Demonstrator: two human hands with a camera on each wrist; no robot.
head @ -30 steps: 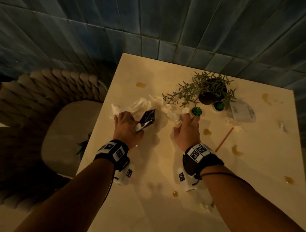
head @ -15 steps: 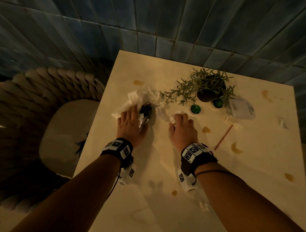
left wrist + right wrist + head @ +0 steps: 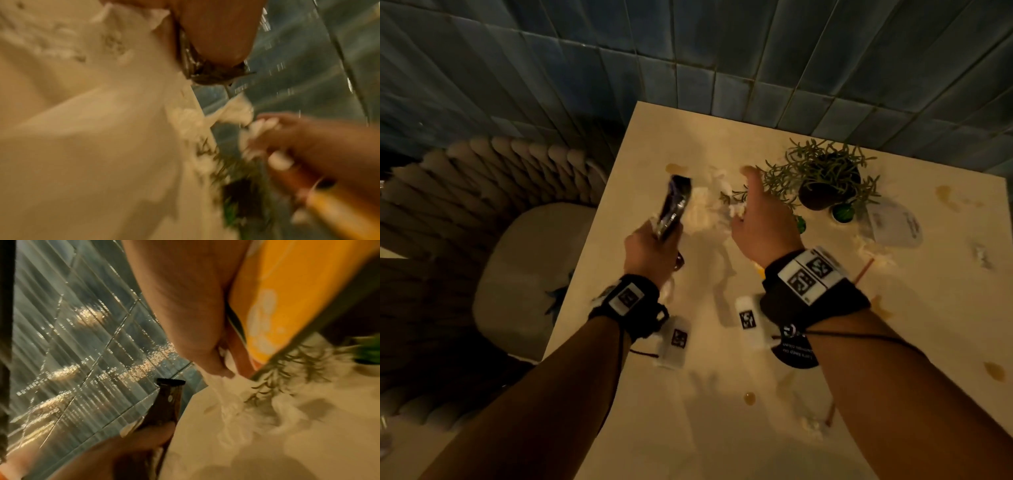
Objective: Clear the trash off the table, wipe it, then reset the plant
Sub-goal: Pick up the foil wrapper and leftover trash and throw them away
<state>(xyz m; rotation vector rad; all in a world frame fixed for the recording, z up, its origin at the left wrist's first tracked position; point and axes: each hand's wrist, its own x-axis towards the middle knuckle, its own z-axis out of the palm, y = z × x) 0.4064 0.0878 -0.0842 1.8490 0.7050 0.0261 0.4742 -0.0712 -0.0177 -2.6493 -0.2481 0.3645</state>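
Note:
My left hand (image 3: 654, 236) is lifted above the table's left side and grips a dark shiny wrapper (image 3: 674, 205), which stands upright; the wrapper (image 3: 168, 402) also shows in the right wrist view. To its right my right hand (image 3: 756, 212) is raised, forefinger out, and pinches white tissue (image 3: 222, 382) that trails down toward the table (image 3: 722, 428). More crumpled tissue (image 3: 698, 209) lies between the hands. The plant (image 3: 822, 171) in a dark pot stands just right of my right hand. Something yellow (image 3: 287, 296) lies against my right palm; I cannot tell what.
Two green caps (image 3: 842, 212), a white lid (image 3: 893, 222), a red straw (image 3: 863, 270) and tissue scraps lie right of the plant. Brown spill stains (image 3: 749, 398) dot the top. A woven chair (image 3: 524, 274) stands left; tiled wall (image 3: 722, 68) behind.
Both hands have lifted off the table. The left has raised the wrapper upright; the right has come up with tissue pinched in it, closer to the plant.

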